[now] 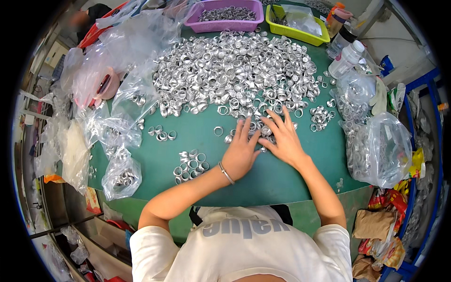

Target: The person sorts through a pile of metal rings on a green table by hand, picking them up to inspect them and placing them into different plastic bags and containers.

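A broad heap of silver-coloured metal rings (225, 70) covers the far half of the green table (282, 181). At its near edge, both my hands rest on a few loose rings. My left hand (238, 152), with a bangle on the wrist, has its fingers stretched forward over them. Beside it, my right hand (285, 141) is spread, fingertips at the heap's edge. Rings partly show between the hands; others are hidden beneath the fingers. A small cluster of rings (190, 165) lies beside my left forearm, and another cluster (321, 118) sits right of my right hand.
Behind the heap stand a purple basin (190, 23) of small metal pieces and a yellow-green tray (297, 34). Clear plastic bags (121, 174) crowd the table's left side. At the right are a white bottle (346, 60) and a large clear bag (383, 150).
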A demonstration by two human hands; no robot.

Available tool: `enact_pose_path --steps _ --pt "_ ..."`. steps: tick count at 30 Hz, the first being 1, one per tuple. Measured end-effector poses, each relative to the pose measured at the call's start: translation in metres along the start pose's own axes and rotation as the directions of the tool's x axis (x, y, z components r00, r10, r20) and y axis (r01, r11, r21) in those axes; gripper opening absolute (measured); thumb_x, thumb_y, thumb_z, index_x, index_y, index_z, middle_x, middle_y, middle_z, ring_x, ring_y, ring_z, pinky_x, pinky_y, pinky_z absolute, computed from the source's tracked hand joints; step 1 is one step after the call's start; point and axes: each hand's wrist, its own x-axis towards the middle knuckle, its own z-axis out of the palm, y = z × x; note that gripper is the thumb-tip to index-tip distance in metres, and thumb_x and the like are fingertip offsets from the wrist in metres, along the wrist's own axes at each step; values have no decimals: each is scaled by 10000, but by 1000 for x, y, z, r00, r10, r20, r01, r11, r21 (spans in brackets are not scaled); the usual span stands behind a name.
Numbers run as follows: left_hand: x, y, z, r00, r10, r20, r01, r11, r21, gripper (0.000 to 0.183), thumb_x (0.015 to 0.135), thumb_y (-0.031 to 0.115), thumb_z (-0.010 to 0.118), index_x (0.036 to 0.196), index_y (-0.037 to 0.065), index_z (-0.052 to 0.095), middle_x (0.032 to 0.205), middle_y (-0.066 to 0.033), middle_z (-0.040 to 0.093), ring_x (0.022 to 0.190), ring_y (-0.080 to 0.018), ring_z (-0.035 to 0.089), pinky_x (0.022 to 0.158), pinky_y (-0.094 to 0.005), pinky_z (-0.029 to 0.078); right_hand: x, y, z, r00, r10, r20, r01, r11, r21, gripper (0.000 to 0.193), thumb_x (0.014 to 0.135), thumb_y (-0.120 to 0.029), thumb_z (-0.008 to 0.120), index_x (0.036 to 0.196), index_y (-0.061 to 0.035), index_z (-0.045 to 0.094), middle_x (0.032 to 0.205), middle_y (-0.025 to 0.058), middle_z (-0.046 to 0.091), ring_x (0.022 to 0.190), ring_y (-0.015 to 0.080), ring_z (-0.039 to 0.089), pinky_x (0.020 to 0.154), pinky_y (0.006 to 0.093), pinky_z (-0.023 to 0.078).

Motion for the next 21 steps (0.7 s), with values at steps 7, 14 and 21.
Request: enact_pose_path --steps 7,14,21 --pt "-25 34 -4 993 32 113 -20 994 -106 498 776 49 665 1244 18 497 1449 -169 302 1334 -428 281 1074 -480 313 -40 4 -22 994 -104 15 102 990 101 292 759 -186 729 1031 -110 654 1229 82 541 1262 340 400 1030 492 325" --pt "-29 33 -5 999 26 -28 -34 941 -337 423 796 -2 633 1205 47 539 1360 -157 430 1268 -379 397 1048 -439 354 16 21 -16 981 60 -186 -22 980 200 159 709 -96 730 857 -61 682 1028 74 563 978 279 493 856 421 395" --pt "-26 12 -21 961 -204 -189 153 955 -254 394 790 -13 624 1173 9 539 1264 -172 482 1158 -367 468 976 -418 401 38 12 -5 984 -82 -156 50 979 -198 136 700 -85 727 815 -44 667 926 70 538 936 253 486 795 371 383"
